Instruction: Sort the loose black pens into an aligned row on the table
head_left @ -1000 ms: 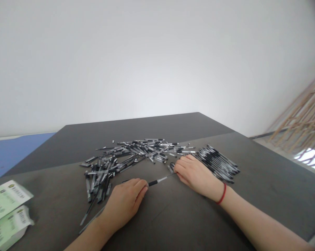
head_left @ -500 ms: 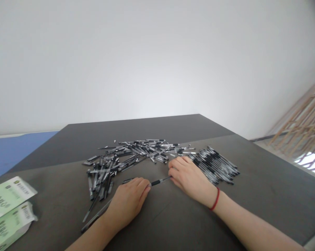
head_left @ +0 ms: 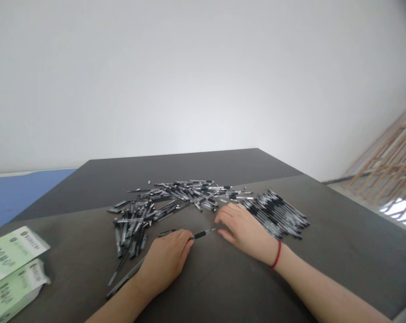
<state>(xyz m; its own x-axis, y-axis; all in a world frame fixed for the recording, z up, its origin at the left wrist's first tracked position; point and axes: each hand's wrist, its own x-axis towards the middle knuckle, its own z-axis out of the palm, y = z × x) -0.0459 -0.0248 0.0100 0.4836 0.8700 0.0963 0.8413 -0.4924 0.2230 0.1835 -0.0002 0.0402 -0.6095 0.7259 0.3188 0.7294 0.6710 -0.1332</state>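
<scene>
My left hand is closed round a gel pen with a black rubber grip. The pen's bare tip sticks out to the right, over the table. Just right of that tip is my right hand, thumb and fingers apart and nothing between them. A red cord circles its wrist. Behind my left hand lies a loose heap of pen parts, dark and clear. Beyond my right hand, pens lie side by side in a slanted row.
More scattered pen parts spread across the middle of the dark table. Two green and white packets lie at the left edge. A white wall stands behind, and a wooden lattice is at the right.
My right hand has let go of the thin dark piece at the pen's front end, and its fingers have spread. The pen's tip now shows, closer to the grip. My left hand stays put.
</scene>
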